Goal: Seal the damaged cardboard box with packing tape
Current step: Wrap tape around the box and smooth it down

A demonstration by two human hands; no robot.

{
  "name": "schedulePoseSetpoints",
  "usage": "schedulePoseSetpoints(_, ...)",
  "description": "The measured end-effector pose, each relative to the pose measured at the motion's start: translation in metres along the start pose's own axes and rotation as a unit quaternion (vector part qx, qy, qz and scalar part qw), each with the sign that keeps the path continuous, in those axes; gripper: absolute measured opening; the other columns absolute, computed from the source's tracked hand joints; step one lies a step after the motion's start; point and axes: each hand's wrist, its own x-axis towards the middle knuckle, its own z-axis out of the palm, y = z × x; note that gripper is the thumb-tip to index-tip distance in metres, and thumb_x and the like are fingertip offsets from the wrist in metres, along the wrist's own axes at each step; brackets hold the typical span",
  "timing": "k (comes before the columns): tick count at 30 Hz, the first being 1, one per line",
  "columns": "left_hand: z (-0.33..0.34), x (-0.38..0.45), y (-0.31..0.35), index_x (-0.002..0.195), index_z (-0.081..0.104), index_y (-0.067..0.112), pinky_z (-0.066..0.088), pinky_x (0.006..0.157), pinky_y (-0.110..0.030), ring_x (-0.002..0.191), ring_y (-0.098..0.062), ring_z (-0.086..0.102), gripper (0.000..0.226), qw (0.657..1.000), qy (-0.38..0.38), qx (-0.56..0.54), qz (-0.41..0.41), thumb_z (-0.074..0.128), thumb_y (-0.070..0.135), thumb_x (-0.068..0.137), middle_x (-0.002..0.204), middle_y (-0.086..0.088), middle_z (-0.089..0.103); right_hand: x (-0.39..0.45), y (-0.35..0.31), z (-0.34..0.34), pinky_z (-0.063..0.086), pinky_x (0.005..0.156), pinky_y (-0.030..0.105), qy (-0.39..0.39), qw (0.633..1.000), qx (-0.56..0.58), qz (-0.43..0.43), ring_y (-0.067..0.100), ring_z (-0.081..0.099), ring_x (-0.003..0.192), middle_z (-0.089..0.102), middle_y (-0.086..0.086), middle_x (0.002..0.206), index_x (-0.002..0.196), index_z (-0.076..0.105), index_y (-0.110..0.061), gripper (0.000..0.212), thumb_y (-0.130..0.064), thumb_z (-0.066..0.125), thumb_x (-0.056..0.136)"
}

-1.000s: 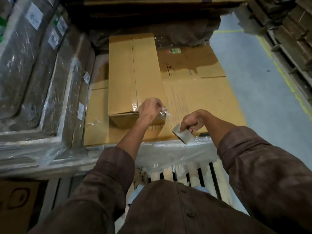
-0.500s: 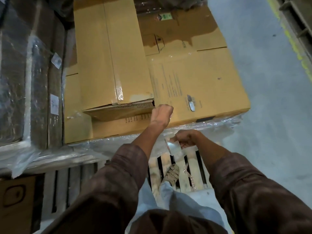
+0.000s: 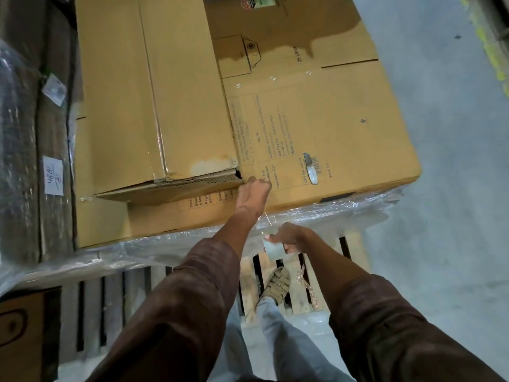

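A long brown cardboard box lies on top of a larger flat box. Its near end is torn and crushed at the lower right corner, showing the corrugation. My left hand is curled at that corner, pinching the end of a clear tape strip. The strip runs down to a roll of clear packing tape, which my right hand grips below the box edge, over the pallet.
Stretch film wraps the stack's lower edge. Wrapped goods with paper labels stand at the left. Wooden pallet slats and my sandalled foot are below. Grey concrete floor lies to the right.
My right hand has drawn the roll down and away from the box, stretching tape out. My left hand has gone from the box's top edge to its torn lower corner.
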Motion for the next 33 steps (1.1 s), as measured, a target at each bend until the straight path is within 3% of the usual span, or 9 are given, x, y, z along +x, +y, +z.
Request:
schedulePoseSetpoints(4, 0.008, 0.005, -0.006, 0.121, 0.053, 0.009, 0.059, 0.086, -0.036, 0.107, -0.027, 0.054, 0.063, 0.998, 0.036, -0.043, -0.011, 0.075, -0.021, 0.07, 0.127, -0.011, 0.051, 0.005, 0.0, -0.002, 0.048, 0.104, 0.045, -0.007, 1.0, -0.004, 0.008, 0.032, 0.053, 0.117, 0.051, 0.023, 0.135, 0.153, 0.028, 0.003, 0.089, -0.03, 0.078, 0.088)
schedulePoseSetpoints(9, 0.001, 0.007, -0.008, 0.136, 0.043, 0.014, 0.051, 0.1, -0.037, 0.123, -0.032, 0.045, 0.083, 0.998, -0.007, -0.057, 0.0, 0.071, -0.026, 0.068, 0.137, -0.013, 0.046, 0.006, 0.002, -0.003, 0.048, 0.104, 0.045, -0.018, 1.0, 0.003, 0.014, 0.039, 0.051, 0.129, 0.046, 0.027, 0.145, 0.153, 0.027, 0.004, 0.087, -0.03, 0.076, 0.089)
schedulePoseSetpoints(18, 0.005, -0.019, -0.002, 0.137, 0.035, 0.019, 0.061, 0.076, -0.033, 0.116, -0.031, 0.047, 0.095, 0.999, -0.008, 0.031, 0.016, 0.059, -0.034, 0.063, 0.133, -0.015, 0.038, 0.005, 0.002, -0.005, 0.049, 0.099, 0.044, -0.02, 1.0, -0.013, 0.015, 0.039, 0.053, 0.127, 0.051, 0.03, 0.138, 0.15, 0.032, 0.006, 0.083, -0.034, 0.074, 0.09)
schedulePoseSetpoints(22, 0.043, -0.052, -0.005, 0.133, 0.038, 0.017, 0.062, 0.067, -0.035, 0.098, -0.024, 0.062, 0.061, 0.99, 0.012, -0.09, -0.104, 0.06, -0.014, 0.084, 0.121, -0.01, 0.055, 0.005, 0.003, -0.005, 0.055, 0.092, 0.04, -0.006, 0.999, -0.035, 0.021, 0.024, 0.061, 0.087, 0.061, 0.014, 0.093, 0.116, 0.058, 0.004, 0.052, -0.037, 0.075, 0.089)
schedulePoseSetpoints(23, 0.05, -0.061, -0.004, 0.127, 0.043, 0.014, 0.063, 0.068, -0.039, 0.089, -0.023, 0.066, 0.041, 0.963, 0.01, -0.189, -0.19, 0.064, 0.004, 0.093, 0.112, -0.009, 0.061, 0.006, 0.002, -0.005, 0.055, 0.089, 0.039, -0.007, 0.999, -0.04, 0.024, 0.02, 0.055, 0.077, 0.054, 0.01, 0.082, 0.106, 0.059, 0.002, 0.044, -0.035, 0.076, 0.089)
schedulePoseSetpoints(25, 0.056, -0.075, 0.0, 0.117, 0.051, 0.011, 0.062, 0.07, -0.042, 0.082, -0.026, 0.069, 0.041, 0.836, -0.014, -0.426, -0.345, 0.069, 0.04, 0.094, 0.105, -0.012, 0.068, 0.007, 0.003, -0.006, 0.056, 0.084, 0.038, -0.008, 0.998, -0.055, 0.031, 0.018, 0.049, 0.069, 0.048, 0.007, 0.075, 0.1, 0.059, 0.0, 0.038, -0.032, 0.076, 0.089)
schedulePoseSetpoints(27, 0.055, -0.082, 0.006, 0.116, 0.056, 0.011, 0.059, 0.06, -0.036, 0.08, -0.024, 0.067, 0.043, 0.708, -0.082, -0.578, -0.399, 0.074, 0.04, 0.091, 0.107, -0.014, 0.068, 0.002, 0.0, -0.007, 0.058, 0.083, 0.039, -0.016, 0.997, -0.062, 0.04, 0.019, 0.053, 0.071, 0.054, 0.009, 0.079, 0.103, 0.061, 0.001, 0.04, -0.032, 0.077, 0.088)
schedulePoseSetpoints(30, 0.057, -0.078, 0.009, 0.107, 0.066, 0.018, 0.057, 0.062, -0.034, 0.089, -0.022, 0.064, 0.023, 0.647, -0.111, -0.633, -0.41, 0.078, 0.012, 0.088, 0.111, -0.008, 0.07, -0.002, -0.004, -0.006, 0.061, 0.074, 0.037, -0.022, 0.998, -0.038, 0.051, 0.018, 0.059, 0.067, 0.059, 0.009, 0.078, 0.105, 0.061, 0.004, 0.038, -0.028, 0.075, 0.091)
schedulePoseSetpoints(33, 0.061, -0.073, 0.008, 0.101, 0.07, 0.016, 0.057, 0.062, -0.033, 0.091, -0.025, 0.065, 0.023, 0.628, -0.111, -0.641, -0.428, 0.077, 0.002, 0.085, 0.109, -0.01, 0.073, -0.003, -0.005, -0.007, 0.059, 0.088, 0.042, -0.034, 0.997, 0.009, 0.075, 0.018, 0.057, 0.069, 0.054, 0.007, 0.077, 0.101, 0.059, 0.001, 0.037, -0.031, 0.074, 0.089)
